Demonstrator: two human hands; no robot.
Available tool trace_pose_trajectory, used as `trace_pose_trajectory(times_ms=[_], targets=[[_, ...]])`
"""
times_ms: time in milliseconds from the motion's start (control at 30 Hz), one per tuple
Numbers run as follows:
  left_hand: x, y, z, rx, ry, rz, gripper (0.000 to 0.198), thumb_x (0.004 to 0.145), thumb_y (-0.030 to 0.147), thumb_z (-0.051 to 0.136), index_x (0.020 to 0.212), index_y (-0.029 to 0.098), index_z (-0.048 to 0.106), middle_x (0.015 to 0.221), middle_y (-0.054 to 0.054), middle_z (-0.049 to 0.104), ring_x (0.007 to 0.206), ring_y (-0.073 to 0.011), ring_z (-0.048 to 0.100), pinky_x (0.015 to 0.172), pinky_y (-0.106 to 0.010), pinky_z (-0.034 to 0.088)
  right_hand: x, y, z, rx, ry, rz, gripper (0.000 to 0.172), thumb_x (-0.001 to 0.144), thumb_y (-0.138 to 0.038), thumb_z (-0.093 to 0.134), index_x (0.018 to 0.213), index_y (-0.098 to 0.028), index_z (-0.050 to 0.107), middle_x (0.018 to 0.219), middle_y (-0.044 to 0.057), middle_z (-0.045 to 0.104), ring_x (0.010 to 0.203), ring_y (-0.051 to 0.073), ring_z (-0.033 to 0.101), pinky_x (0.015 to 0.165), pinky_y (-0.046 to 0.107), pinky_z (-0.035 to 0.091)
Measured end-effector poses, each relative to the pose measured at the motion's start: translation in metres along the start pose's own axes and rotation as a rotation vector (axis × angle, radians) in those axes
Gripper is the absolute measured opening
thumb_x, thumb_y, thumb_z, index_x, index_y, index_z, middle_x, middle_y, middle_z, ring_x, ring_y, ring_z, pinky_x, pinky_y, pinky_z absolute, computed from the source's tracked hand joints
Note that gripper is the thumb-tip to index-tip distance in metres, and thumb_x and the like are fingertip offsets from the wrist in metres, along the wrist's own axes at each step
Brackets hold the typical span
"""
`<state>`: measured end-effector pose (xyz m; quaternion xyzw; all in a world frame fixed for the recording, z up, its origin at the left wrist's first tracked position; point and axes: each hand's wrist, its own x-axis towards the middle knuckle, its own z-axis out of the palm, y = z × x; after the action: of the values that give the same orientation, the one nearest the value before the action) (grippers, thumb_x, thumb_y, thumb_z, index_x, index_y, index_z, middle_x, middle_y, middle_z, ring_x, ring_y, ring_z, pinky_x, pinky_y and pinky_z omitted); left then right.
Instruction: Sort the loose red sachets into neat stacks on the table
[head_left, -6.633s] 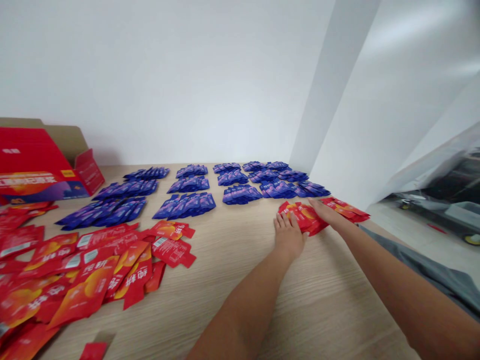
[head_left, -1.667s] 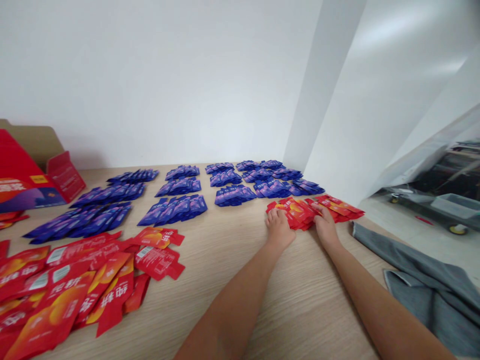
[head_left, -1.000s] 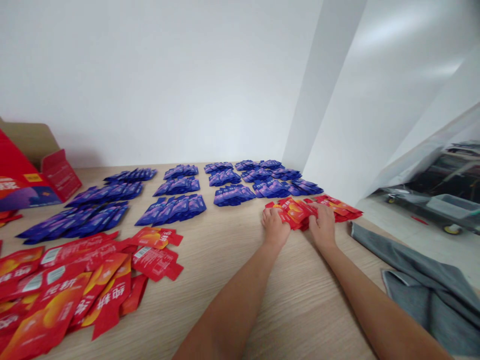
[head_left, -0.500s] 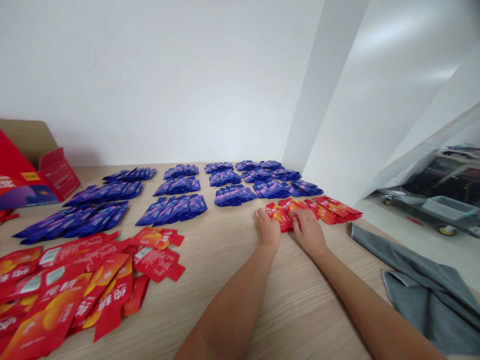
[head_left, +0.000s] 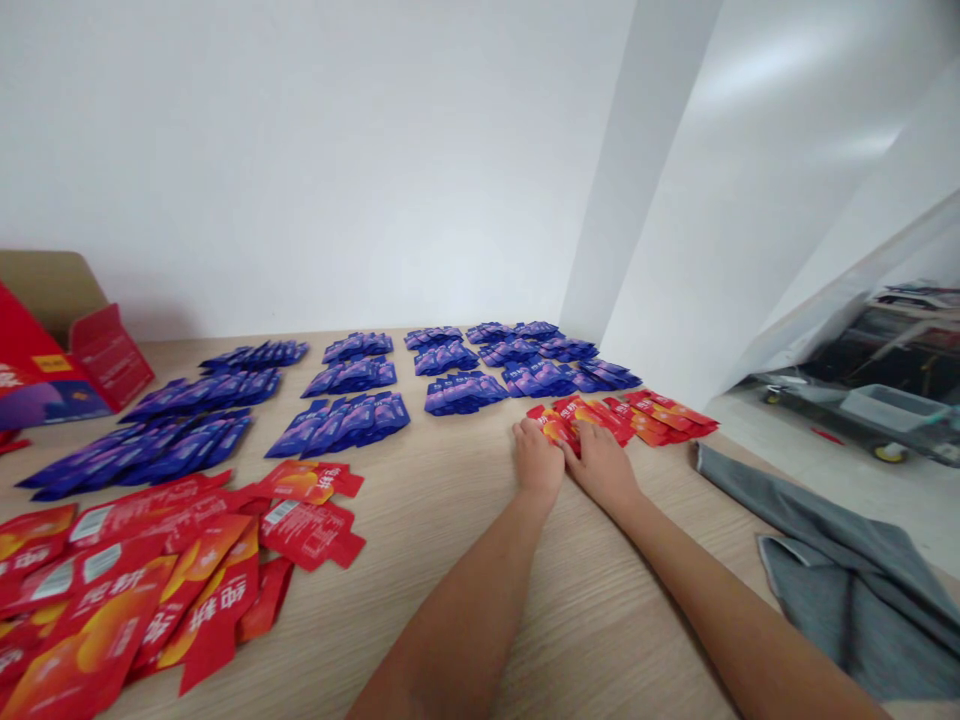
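Both my hands are at the near edge of an overlapping row of flat red packets (head_left: 615, 418) with orange round prints. My left hand (head_left: 538, 462) has its fingers curled over the left end of the row. Close beside it, my right hand (head_left: 606, 466) grips the packets' near edge, its thumb pointing toward the left hand. My fingers partly hide the packets under them. More red packets (head_left: 671, 415) lie fanned at the row's right end, against the blue ones behind.
Fanned groups of blue-purple packets (head_left: 337, 425) stand in rows toward the wall. A loose heap of red packets (head_left: 112, 620) covers the front left, with an open red carton (head_left: 112, 360) behind. A grey cloth (head_left: 847, 590) hangs over the right edge; a trolley (head_left: 892, 425) is beyond.
My right hand has shifted slightly left and nearer me, so its thumb now meets my left hand. The red packets lie in about the same place. The view has moved a little.
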<state>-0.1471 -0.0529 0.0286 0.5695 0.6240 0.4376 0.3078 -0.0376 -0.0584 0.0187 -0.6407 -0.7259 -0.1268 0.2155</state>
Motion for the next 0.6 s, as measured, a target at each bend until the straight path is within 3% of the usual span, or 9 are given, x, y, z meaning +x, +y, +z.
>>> trace_pose_trajectory(times_ms=[167, 300, 500, 600], targets=[[-0.001, 0.002, -0.001, 0.05, -0.014, -0.007, 0.033, 0.071, -0.002, 0.047, 0.096, 0.019, 0.049, 0.113, -0.011, 0.055, 0.107, -0.0208, 0.056, 0.094, -0.029, 0.042, 0.003, -0.009, -0.002, 0.1, -0.093, 0.098, 0.051, 0.082, -0.027, 0.053, 0.124, 0.001, 0.051, 0.122, 0.025, 0.059, 0.113, 0.032, 0.056, 0.096, 0.041, 0.043], [0.002, -0.002, 0.002, 0.034, -0.014, 0.01, 0.031, 0.072, 0.002, 0.051, 0.099, 0.017, 0.049, 0.115, -0.014, 0.054, 0.108, -0.0222, 0.055, 0.094, -0.03, 0.042, 0.008, -0.006, 0.003, 0.266, -0.061, 0.194, 0.046, 0.08, -0.026, 0.054, 0.122, -0.005, 0.056, 0.122, 0.022, 0.061, 0.112, 0.03, 0.057, 0.093, 0.039, 0.044], [0.005, -0.006, 0.005, 0.023, -0.006, 0.043, 0.028, 0.074, 0.004, 0.051, 0.099, 0.017, 0.05, 0.114, -0.012, 0.056, 0.106, -0.0201, 0.056, 0.094, -0.03, 0.043, 0.012, 0.004, 0.005, 0.492, -0.058, 0.215, 0.023, 0.077, -0.023, 0.049, 0.086, -0.015, 0.069, 0.083, 0.009, 0.072, 0.077, 0.022, 0.065, 0.072, 0.032, 0.048], [0.005, -0.008, 0.006, 0.034, -0.007, 0.059, 0.028, 0.075, 0.002, 0.049, 0.097, 0.019, 0.049, 0.112, -0.01, 0.057, 0.105, -0.0181, 0.056, 0.094, -0.028, 0.043, 0.015, 0.013, -0.002, 0.561, 0.062, 0.245, 0.024, 0.078, -0.027, 0.048, 0.081, -0.015, 0.069, 0.072, 0.007, 0.07, 0.065, 0.021, 0.061, 0.066, 0.032, 0.046]])
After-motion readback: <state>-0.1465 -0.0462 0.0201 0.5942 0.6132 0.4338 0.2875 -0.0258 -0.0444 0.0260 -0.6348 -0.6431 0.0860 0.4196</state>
